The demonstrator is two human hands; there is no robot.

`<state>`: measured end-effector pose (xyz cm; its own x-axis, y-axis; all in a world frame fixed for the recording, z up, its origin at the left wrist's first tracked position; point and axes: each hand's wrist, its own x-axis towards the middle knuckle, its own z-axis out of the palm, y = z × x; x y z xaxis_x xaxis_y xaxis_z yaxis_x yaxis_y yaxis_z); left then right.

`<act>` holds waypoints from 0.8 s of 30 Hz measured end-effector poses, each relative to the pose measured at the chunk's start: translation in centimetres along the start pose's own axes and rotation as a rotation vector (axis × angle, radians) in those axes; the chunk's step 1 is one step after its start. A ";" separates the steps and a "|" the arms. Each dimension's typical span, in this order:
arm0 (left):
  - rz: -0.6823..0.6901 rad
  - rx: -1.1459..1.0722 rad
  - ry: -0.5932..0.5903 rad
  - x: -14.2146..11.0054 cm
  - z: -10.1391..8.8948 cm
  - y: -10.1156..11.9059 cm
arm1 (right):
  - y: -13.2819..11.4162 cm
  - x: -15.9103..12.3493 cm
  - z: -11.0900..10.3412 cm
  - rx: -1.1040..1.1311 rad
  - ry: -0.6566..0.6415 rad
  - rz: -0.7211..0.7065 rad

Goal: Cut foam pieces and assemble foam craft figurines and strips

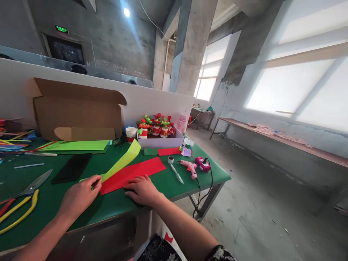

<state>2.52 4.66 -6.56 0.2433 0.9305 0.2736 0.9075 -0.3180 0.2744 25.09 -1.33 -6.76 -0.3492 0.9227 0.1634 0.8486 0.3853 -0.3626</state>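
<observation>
A yellow-green paper strip (123,161) is pinched at its near end by my left hand (85,194). Its far end curls up off the table. Beneath it lies a flat sheet of red paper (136,174). My right hand (143,190) rests on the near edge of that red sheet, fingers stretched out and pressing lightly, holding nothing. The fingertips of my left hand are partly hidden behind its knuckles. To the right of the red sheet are a white pen (176,174), a small roll (170,160) and a pink glue gun (189,168).
Large scissors (34,192) and a dark flat slab (72,168) lie at left. Behind stand an open cardboard box (78,116), stacked paper cups (131,133) and a box of red-green figures (160,142). A magenta box (202,164) with a cable sits near the table's right edge.
</observation>
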 end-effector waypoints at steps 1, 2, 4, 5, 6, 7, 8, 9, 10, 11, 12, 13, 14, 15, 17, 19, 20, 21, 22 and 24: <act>-0.009 0.004 0.001 -0.1 -0.2 0.0 | -0.2 0.3 0.0 -0.015 -0.018 0.025; -0.022 0.008 0.002 -0.1 -0.3 0.0 | -0.2 0.7 0.0 -0.027 -0.027 0.046; -0.048 0.005 0.005 -0.1 -0.7 0.1 | 0.2 1.4 0.0 -0.039 -0.030 0.072; -0.056 -0.001 0.008 -0.1 -0.8 0.2 | 0.5 1.7 -0.1 -0.040 -0.029 0.079; -0.066 -0.008 0.005 -0.1 -1.0 0.2 | 0.9 2.0 -0.1 -0.036 -0.028 0.082; -0.076 -0.012 -0.002 0.0 -1.1 0.4 | 1.4 2.2 -0.2 -0.030 -0.025 0.084; -0.086 -0.015 -0.011 0.0 -1.3 0.5 | 1.8 2.5 -0.3 -0.020 -0.022 0.085; -0.096 -0.017 -0.020 0.0 -1.4 0.6 | 2.3 2.7 -0.5 -0.009 -0.018 0.082; -0.102 -0.020 -0.022 0.0 -1.6 0.7 | 2.7 3.1 -0.7 0.001 -0.019 0.076; -0.108 -0.025 -0.016 0.0 -1.7 0.7 | 3.2 3.5 -1.0 0.008 -0.022 0.072; -0.113 -0.033 -0.002 0.0 -1.8 0.7 | 3.7 4.0 -1.4 0.008 -0.024 0.078; -0.114 -0.041 0.021 0.0 -1.9 0.7 | 4.3 4.6 -1.9 -0.011 -0.031 0.100; -0.114 -0.049 0.044 -0.1 -2.0 0.7 | 4.9 5.3 -2.5 -0.044 -0.019 0.147; -0.112 -0.055 0.060 0.0 -2.0 0.6 | 5.6 6.2 -3.2 -0.100 0.007 0.223; -0.116 -0.059 0.073 0.0 -2.0 0.3 | 7.2 8.2 -4.6 -0.227 0.034 0.369; -0.119 -0.056 0.076 0.2 -1.9 0.0 | 8.8 10.2 -5.9 -0.279 0.029 0.416; -0.122 -0.055 0.080 0.3 -1.8 -0.2 | 9.5 11.2 -6.3 -0.299 0.020 0.431; -0.120 -0.053 0.090 0.4 -1.6 -0.3 | 10.1 12.1 -6.7 -0.316 0.009 0.444; -0.115 -0.053 0.103 0.5 -1.5 -0.4 | 10.6 13.0 -7.0 -0.332 -0.001 0.455; -0.105 -0.052 0.119 0.7 -1.3 -0.7 | 11.3 14.2 -7.2 -0.357 -0.011 0.465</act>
<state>1.63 5.28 -5.31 0.1027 0.9322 0.3470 0.9062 -0.2315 0.3539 32.60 16.08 -1.97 0.0897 0.9947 0.0504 0.9943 -0.0865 -0.0624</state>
